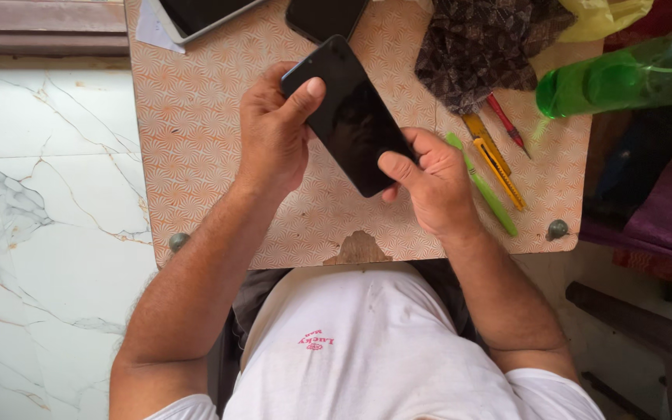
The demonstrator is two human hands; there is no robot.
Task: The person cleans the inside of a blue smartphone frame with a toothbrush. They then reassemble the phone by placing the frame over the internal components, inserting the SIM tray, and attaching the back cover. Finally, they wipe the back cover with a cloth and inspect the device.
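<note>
The left hand (274, 132) pinches the upper end of a flat black glass-fronted smartphone (349, 117), thumb on its face; the right hand (429, 183) pinches the lower corner, steadying it above the orange-patterned table (196, 117). A yellow utility knife (495, 159) lies just right of the right hand.

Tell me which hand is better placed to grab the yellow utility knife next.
Right, probably. The right hand grips the black phone at its near end, right beside the yellow utility knife. The left hand holds the phone's far end, away from it.

Single head view, steeply downward, close above table (196, 155).
</note>
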